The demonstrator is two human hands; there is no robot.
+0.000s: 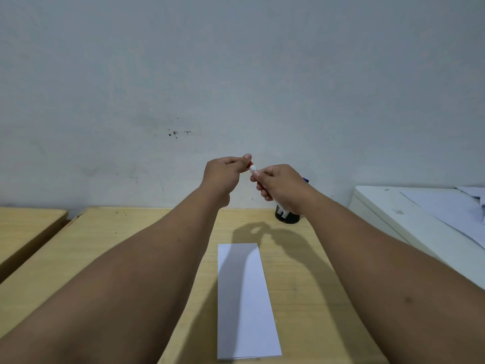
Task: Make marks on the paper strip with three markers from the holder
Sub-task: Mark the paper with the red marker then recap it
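Both hands are held up in the air, above the far end of the worktop [301,271]. The right hand [282,186] is curled tight around a white marker [254,168]. Most of the marker is hidden inside this grip. Only its top end sticks out from the fingers, pointing up and to the left.

The left hand [223,177] is right beside it. Its thumb and fingers are pinched shut on the red cap [251,164] at the tip of the marker. You cannot tell if the cap is on the marker or just off it, because the fingers cover that spot.

So the marker sits between the two hands, with its body in the right grip and its red end in the left grip.

The paper strip [246,303] lies flat on the worktop, below the hands and closer to the person. It is long, white and has no marks that can be seen. The shadow of the hands falls across its top part.

The black holder [286,216] stands on the worktop near the wall, just under the right hand, which hides most of it. Something blue [305,180] pokes out behind the right hand, above the holder.
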